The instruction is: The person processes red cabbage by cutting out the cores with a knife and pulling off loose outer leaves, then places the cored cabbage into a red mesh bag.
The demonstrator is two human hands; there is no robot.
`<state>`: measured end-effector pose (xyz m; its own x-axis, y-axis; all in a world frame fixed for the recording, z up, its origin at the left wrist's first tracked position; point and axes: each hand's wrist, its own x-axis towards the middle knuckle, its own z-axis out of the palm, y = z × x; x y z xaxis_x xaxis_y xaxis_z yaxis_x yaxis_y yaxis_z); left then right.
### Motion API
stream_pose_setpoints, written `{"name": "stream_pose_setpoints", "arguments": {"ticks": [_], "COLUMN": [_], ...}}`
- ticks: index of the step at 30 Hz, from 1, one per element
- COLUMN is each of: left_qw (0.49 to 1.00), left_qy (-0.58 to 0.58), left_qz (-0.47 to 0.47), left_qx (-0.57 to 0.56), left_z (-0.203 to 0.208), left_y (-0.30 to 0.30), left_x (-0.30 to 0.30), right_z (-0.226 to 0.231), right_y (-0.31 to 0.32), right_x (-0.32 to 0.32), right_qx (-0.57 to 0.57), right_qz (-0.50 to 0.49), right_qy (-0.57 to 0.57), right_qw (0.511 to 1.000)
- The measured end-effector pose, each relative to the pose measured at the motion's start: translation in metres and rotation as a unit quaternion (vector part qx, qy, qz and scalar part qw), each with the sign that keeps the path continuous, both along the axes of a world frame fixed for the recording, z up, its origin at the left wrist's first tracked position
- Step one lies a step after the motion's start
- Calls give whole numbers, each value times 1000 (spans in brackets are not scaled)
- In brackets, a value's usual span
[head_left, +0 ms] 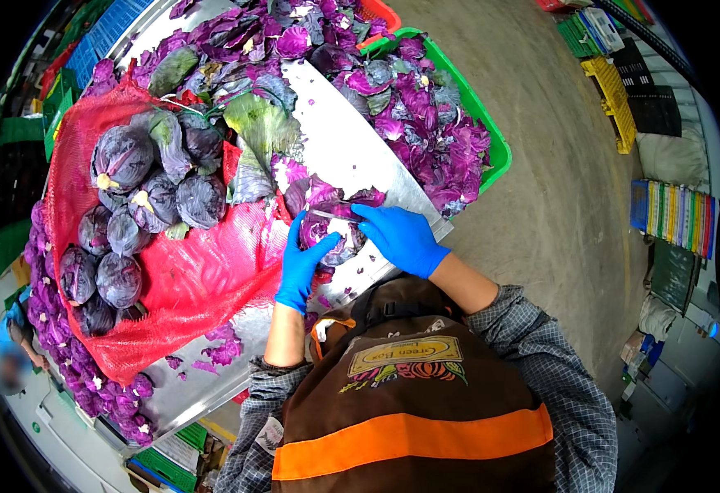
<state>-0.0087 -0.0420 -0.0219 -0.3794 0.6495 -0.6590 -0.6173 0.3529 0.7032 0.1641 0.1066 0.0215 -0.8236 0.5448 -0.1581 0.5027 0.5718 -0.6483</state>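
The person is standing at the near edge of a shiny metal table (351, 156). Both hands are wearing blue gloves. The left hand (301, 261) is wrapping around the side of a red cabbage (331, 234), gripping it. The right hand (401, 237) is closing on a knife (333, 214), and the thin blade is lying across the top of the cabbage, pointing toward the person's left. The cabbage is round, so I cannot tell which way its stem is facing. It is sitting close to the near edge of the table, near the right corner.

There is little open room. Just to the left, a red net sack (187, 271) is spreading over the table, with whole cabbages (150, 197) piling on it. Loose purple leaves (245, 49) are covering the far end. A bare strip of metal is running from the hands toward the far edge. Past the right edge, a green crate (495, 140) is holding more leaf scraps (434, 123), and beyond it the floor (557, 205) is lying open.
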Motion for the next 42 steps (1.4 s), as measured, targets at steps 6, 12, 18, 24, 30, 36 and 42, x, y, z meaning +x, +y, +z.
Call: {"name": "stream_pose_setpoints", "arguments": {"ticks": [6,12,18,24,30,36,42], "left_qw": [998,997,998,998,990,988,946], "left_qy": [-60,-71,-40,12,62,69,282], "left_qz": [-16,-26,-49,-56,-106,-110,33], "left_qx": [-7,-10,13,17,67,80,-159], "left_z": [4,5,3,2,-5,-16,-4], "left_y": [4,6,2,-3,-9,-28,-22], "left_x": [-17,-22,-17,-7,-9,-6,28], "right_z": [-5,-5,-18,-37,-26,-73,-25], "right_y": [3,3,-4,-1,15,23,25], "right_x": [-4,-7,-18,-31,-31,-47,-37], "right_qx": [78,95,153,78,-122,-28,-75], "right_qz": [41,40,62,-32,-93,-97,-199], "right_qy": [-32,-48,-100,-63,-19,-103,-41], "right_qw": [996,994,981,994,988,990,976]}}
